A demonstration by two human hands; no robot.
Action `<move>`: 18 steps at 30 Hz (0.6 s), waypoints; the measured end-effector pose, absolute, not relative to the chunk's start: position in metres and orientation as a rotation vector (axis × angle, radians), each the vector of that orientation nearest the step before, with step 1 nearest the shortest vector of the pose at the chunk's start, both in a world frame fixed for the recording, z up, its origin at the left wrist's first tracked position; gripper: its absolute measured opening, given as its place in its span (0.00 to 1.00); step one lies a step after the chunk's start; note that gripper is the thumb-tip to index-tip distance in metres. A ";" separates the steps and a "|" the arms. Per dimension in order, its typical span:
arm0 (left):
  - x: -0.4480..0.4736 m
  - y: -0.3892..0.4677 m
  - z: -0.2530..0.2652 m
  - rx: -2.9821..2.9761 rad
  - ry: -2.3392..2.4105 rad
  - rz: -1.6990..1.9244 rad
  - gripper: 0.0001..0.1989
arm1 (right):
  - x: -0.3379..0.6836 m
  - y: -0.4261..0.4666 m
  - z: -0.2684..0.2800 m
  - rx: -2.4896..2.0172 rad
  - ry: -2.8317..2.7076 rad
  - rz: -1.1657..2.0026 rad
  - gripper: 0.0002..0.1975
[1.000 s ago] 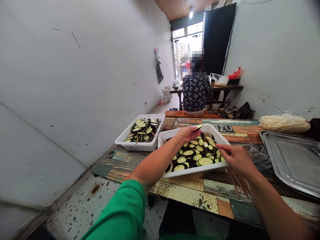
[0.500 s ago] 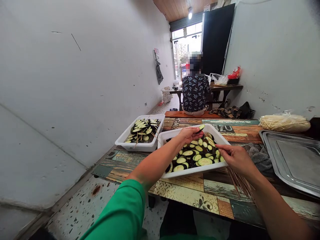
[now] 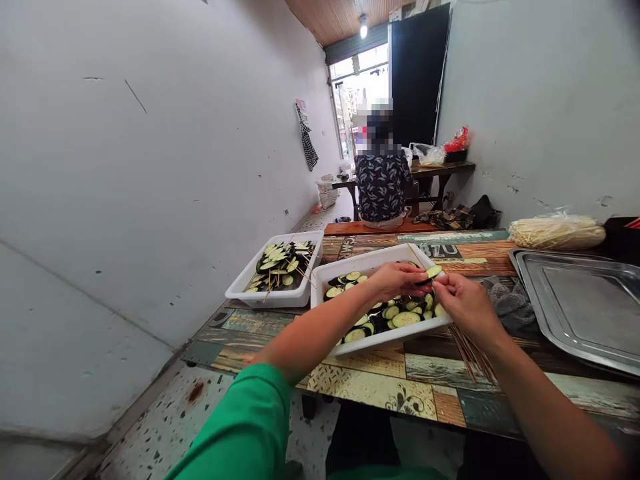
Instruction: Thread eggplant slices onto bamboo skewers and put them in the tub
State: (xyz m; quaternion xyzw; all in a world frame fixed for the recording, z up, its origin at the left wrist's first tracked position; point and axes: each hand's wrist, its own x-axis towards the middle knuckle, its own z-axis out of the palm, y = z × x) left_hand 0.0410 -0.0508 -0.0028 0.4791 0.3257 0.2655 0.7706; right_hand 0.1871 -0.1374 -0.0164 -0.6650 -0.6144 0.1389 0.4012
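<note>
Over the white tub (image 3: pixel 380 345), my left hand (image 3: pixel 400 280) pinches an eggplant slice (image 3: pixel 433 272) with dark skin and a pale green face. My right hand (image 3: pixel 463 300) is closed right beside it, its fingertips meeting the slice. A thin wooden skewer (image 3: pixel 414 253) shows beyond my left fingers; most of it is hidden by the hands, and my right fingers grip its near end. Many loose eggplant slices (image 3: pixel 406 320) lie in dark liquid in the tub below. A bundle of bare skewers (image 3: pixel 473 353) sits on the table by the tub's right corner.
To the left, a second white tub (image 3: pixel 267 301) holds skewered eggplant slices (image 3: pixel 280 260). Metal trays (image 3: pixel 590 307), a grey cloth (image 3: pixel 507 303) and a bag of pale thin strands (image 3: pixel 557 232) lie right on the patterned table (image 3: pixel 365 380). A person (image 3: pixel 383 187) sits ahead, facing away.
My hands have come together: the left moved right and slightly down with the slice, meeting the right hand at the skewer. The view has shifted slightly.
</note>
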 end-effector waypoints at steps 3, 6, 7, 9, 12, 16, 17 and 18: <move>0.032 -0.040 0.007 1.044 0.720 0.833 0.08 | 0.188 -0.137 -0.016 -1.626 -1.564 0.433 0.16; 0.020 -0.030 0.014 1.036 0.741 0.933 0.10 | 0.189 -0.136 -0.017 -1.537 -1.653 0.453 0.19; 0.018 -0.029 0.014 1.041 0.742 0.919 0.10 | 0.189 -0.136 -0.017 -1.522 -1.650 0.438 0.20; 0.018 -0.032 0.013 1.078 0.742 0.873 0.12 | 0.188 -0.135 -0.018 -1.525 -1.629 0.395 0.21; 0.022 -0.035 0.009 1.258 0.744 0.708 0.10 | 0.187 -0.134 -0.018 -1.558 -1.637 0.360 0.21; 0.015 -0.024 0.004 1.609 1.064 0.730 0.03 | 0.188 -0.134 -0.017 -1.586 -1.562 0.370 0.21; 0.012 -0.020 0.001 1.694 1.180 0.747 0.03 | 0.188 -0.135 -0.017 -1.581 -1.546 0.388 0.22; 0.008 -0.016 -0.003 1.754 1.276 0.728 0.06 | 0.189 -0.135 -0.017 -1.574 -1.543 0.405 0.21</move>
